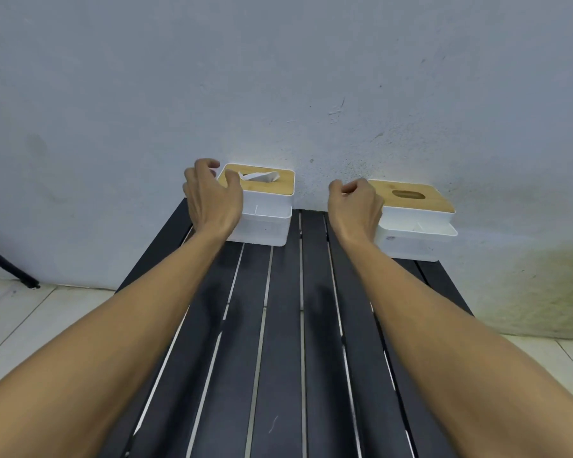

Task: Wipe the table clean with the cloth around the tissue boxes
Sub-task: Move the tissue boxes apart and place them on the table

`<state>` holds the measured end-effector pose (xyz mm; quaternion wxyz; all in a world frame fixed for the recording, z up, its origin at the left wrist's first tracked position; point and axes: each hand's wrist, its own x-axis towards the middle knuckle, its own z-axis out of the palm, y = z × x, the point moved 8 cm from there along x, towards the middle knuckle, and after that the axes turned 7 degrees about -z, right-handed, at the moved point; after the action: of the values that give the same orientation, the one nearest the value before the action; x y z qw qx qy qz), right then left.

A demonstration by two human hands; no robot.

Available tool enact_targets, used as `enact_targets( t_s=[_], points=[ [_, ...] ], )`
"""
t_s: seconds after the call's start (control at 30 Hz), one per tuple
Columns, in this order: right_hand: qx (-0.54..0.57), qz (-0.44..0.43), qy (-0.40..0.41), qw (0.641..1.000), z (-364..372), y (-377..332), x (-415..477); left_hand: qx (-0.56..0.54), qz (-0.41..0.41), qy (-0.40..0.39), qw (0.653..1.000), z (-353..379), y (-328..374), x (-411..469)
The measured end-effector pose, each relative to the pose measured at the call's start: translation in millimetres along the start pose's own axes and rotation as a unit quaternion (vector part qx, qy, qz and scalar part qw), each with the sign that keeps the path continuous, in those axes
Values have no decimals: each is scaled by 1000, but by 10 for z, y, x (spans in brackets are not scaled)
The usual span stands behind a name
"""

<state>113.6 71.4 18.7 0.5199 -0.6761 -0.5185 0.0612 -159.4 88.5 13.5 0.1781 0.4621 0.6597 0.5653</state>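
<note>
The left hand hides the left tissue box's near corner, fingers apart over its lid. The right hand, fingers curled together, covers the right tissue box's left end.

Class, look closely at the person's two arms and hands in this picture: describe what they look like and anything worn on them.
Both forearms are bare up to the picture's lower edge: no sleeves show. The left hand and the right hand carry no gloves, and no rings, watch, bracelet or markings are visible on the sides that face the camera.

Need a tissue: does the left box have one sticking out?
Yes. A white tissue pokes up through the left tissue box's lid slot.
</note>
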Motion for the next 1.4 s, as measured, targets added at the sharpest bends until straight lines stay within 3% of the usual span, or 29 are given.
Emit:
enact_targets(
  t_s=[0.17, 0.3, 0.43, 0.57, 0.73, 0.87, 1.0, 1.4],
  points=[
    [-12, -57, 77, 995, -713, 12, 394, -50, 97, -41, 993, 396, 834, -284],
    [-57, -45, 99, 992, -1162, 288, 671, -32, 102, -107, 989, 908, 1205, -559],
    [-115, 19, 68, 991, -1410, 807, 757, 9, 17, -232, 972, 1519, 1158, -846],
    [-147, 138, 8, 979, -1471, 1432, 695, 51, -88, -327, 940, 2015, 894, -1214],
    [-20, 234, -80, 969, -1337, 1883, 584, 37, -161, -385, 908, 2364, 611, -1567],
    [100, 283, -95, 949, -1193, 2021, 504, -15, -215, -383, 898, 2491, 445, -1673],
    [106, 271, -61, 955, -1184, 1954, 480, -79, -244, -331, 908, 2436, 412, -1631],
    [99, 165, -44, 980, -905, 1285, 342, -103, -164, -214, 957, 1780, 398, -1228]
  ],
)
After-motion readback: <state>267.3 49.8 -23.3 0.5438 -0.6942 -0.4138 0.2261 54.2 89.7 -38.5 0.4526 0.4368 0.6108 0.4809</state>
